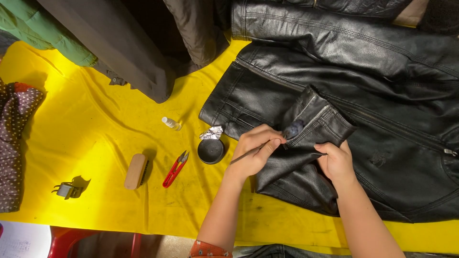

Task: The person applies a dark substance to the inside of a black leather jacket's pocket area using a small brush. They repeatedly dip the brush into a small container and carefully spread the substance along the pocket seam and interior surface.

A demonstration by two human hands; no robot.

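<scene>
The left hand (256, 150) is closed around a thin brush (248, 155), pinching its slim handle between thumb and fingers so that the tip meets the cuff (315, 122) of a black leather jacket (382, 95). A greyish smear sits on the cuff just where the brush tip touches, beside the sleeve's zip. The right hand (337, 160) grips the folded sleeve just below the cuff, fingers curled into the leather and pressing it flat. The jacket lies spread over the right half of the counter (95, 134), which is covered in bright yellow cloth.

Just left of the left hand stands a small round black tin (211, 151), with a crumpled bit of foil (212, 132) touching its upper rim. Near that lies a small white bottle (171, 123) on its side. Further left are red thread snips (175, 168), then a wooden brush (136, 171), and well apart a dark hair clip (67, 189). Dark and green garments (119, 43) hang over the far edge, and a dotted cloth (14, 138) lies at the left.
</scene>
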